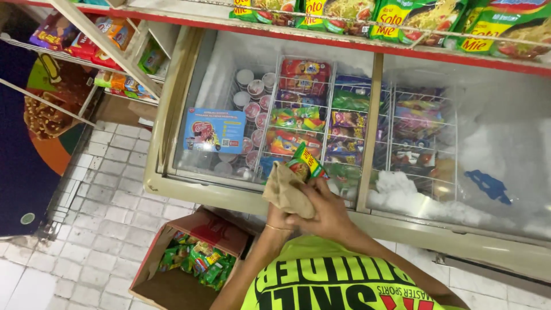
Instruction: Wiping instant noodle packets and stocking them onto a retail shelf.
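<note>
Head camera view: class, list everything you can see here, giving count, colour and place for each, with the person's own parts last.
Chest freezer: one, cream, with glass lid, centre.
Frozen treats: many, mixed colours, in white wire baskets inside.
Frost: white heaps, freezer's right part.
Noodle packets: several, green and yellow, shelf above.
Cardboard box: one, brown, open on tiled floor, holding green packets.
Snack rack: one, left, colourful packs.
Green packet: one, held over the freezer.
Cloth: one, tan, against the packet.
Left hand: under the cloth.
Right hand: grips cloth and packet.
</note>
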